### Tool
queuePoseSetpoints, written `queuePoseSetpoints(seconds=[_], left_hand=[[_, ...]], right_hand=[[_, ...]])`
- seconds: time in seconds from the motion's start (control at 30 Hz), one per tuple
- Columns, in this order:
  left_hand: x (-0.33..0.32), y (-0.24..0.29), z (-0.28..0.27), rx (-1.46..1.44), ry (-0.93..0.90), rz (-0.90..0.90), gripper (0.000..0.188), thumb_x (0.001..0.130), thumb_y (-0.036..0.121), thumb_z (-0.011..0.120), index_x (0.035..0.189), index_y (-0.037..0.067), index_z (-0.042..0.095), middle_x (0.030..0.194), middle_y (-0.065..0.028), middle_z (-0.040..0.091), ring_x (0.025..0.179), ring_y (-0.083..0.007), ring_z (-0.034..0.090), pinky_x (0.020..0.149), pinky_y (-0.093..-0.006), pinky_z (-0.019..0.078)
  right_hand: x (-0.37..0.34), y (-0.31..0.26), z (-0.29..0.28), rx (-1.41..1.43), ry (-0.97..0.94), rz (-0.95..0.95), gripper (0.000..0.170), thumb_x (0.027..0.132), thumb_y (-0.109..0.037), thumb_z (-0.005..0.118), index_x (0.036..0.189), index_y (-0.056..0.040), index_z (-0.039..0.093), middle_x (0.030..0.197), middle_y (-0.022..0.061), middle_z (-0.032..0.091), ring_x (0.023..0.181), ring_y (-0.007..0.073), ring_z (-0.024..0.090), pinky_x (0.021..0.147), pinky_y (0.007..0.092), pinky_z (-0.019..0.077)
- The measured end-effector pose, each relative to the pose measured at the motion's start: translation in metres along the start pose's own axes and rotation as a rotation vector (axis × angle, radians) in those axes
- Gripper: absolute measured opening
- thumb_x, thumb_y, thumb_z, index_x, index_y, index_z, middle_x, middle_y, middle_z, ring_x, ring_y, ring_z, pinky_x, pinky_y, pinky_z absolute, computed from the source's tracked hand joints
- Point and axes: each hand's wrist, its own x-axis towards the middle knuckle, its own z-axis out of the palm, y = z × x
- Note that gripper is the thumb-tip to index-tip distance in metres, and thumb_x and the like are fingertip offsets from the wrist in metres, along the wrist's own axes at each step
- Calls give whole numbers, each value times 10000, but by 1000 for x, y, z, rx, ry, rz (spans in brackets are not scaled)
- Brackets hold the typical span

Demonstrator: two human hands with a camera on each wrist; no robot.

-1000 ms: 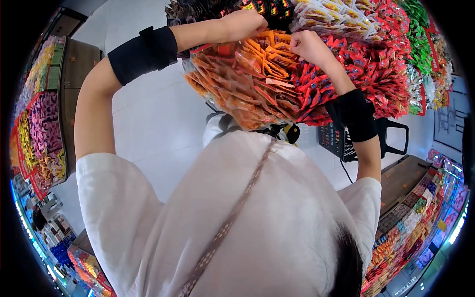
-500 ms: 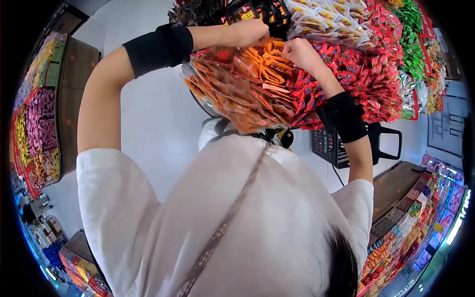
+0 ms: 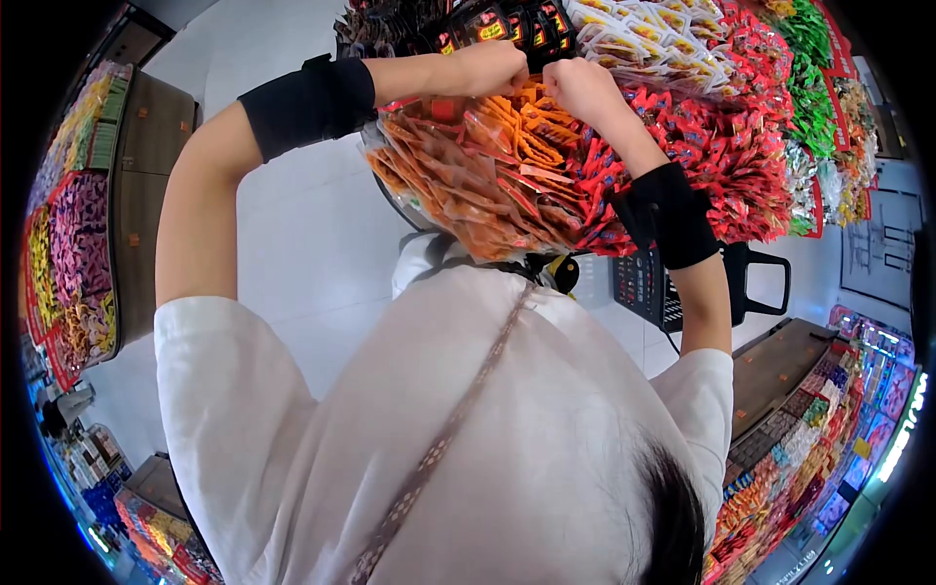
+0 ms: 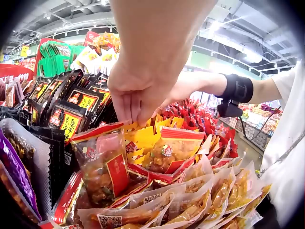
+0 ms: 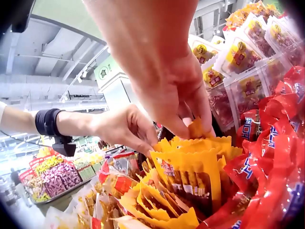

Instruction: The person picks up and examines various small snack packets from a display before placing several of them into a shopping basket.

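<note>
Both hands are at a row of upright yellow-orange snack packets (image 5: 188,167). My right hand (image 3: 585,86) has its fingers curled down, and in the right wrist view they pinch the top of one yellow packet (image 5: 200,129). Beside it, my left hand (image 3: 495,68) reaches in from the other side. Its thumb and forefinger (image 5: 140,133) pinch the top edge of a yellow packet at the row's left end. In the left wrist view, the left fingertips are partly hidden among the yellow packets (image 4: 140,143).
Clear packets of brown food (image 3: 468,195) fill the near side. Red packets (image 3: 712,161) lie to the right, black packets (image 3: 507,29) and white packets (image 3: 648,44) behind. A black basket (image 3: 648,288) stands below the display. Another snack stand (image 3: 83,234) is at left.
My right hand has moved left and slightly up, closer to the left hand. The left hand stays at the back of the yellow packets. The head view has shifted a little.
</note>
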Motion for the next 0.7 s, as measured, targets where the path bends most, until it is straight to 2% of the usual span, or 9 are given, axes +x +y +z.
queuePoseSetpoints(seconds=[0.03, 0.2, 0.33, 0.4, 0.47, 0.57, 0.7], left_hand=[[0, -2, 1, -7, 5, 3, 111, 696, 46, 615, 802, 43, 645, 754, -109, 633, 726, -266, 607, 663, -343, 477], [-4, -2, 2, -56, 7, -9, 106, 709, 48, 617, 810, 37, 644, 770, -112, 634, 742, -263, 610, 682, -340, 486], [-4, 0, -1, -20, 6, -33, 113, 728, 56, 615, 832, 23, 643, 784, -123, 635, 757, -247, 617, 683, -335, 492], [-4, 0, 1, -23, 30, -35, 120, 732, 55, 613, 841, 16, 642, 788, -126, 635, 754, -244, 619, 681, -332, 493], [-2, 2, -2, -23, -29, -56, 125, 737, 57, 611, 848, 9, 640, 792, -129, 635, 752, -243, 619, 681, -326, 495], [-2, 3, -3, -26, -35, -71, 123, 737, 59, 612, 846, 7, 640, 791, -129, 635, 756, -242, 619, 685, -325, 495], [-4, -1, 1, -32, 9, -35, 119, 737, 57, 612, 840, 3, 637, 785, -132, 634, 755, -244, 619, 684, -329, 493]], right_hand=[[-2, 2, -2, 111, 8, 4, 50, 695, -109, 575, 709, -84, 616, 708, 129, 612, 705, 310, 596, 636, 399, 478], [-14, 10, 4, 199, 75, 29, 60, 693, -97, 557, 688, -73, 612, 686, 130, 604, 696, 314, 589, 640, 401, 470], [-22, 13, -18, 242, 189, 64, 66, 698, -98, 562, 718, -81, 623, 681, 122, 604, 687, 311, 585, 640, 397, 462], [-23, 14, -36, 321, 162, 73, 71, 707, -107, 575, 747, -86, 630, 687, 128, 607, 690, 292, 587, 645, 384, 461], [-21, 12, -37, 270, 119, 53, 71, 710, -107, 575, 745, -80, 630, 685, 131, 606, 691, 294, 587, 645, 378, 460], [-14, 23, -5, 268, 156, 1, 67, 708, -98, 578, 745, -72, 628, 679, 129, 603, 692, 299, 584, 642, 377, 456], [-12, 23, -11, 349, 107, 73, 56, 701, -70, 581, 740, -54, 618, 673, 144, 593, 689, 322, 573, 650, 384, 448]])
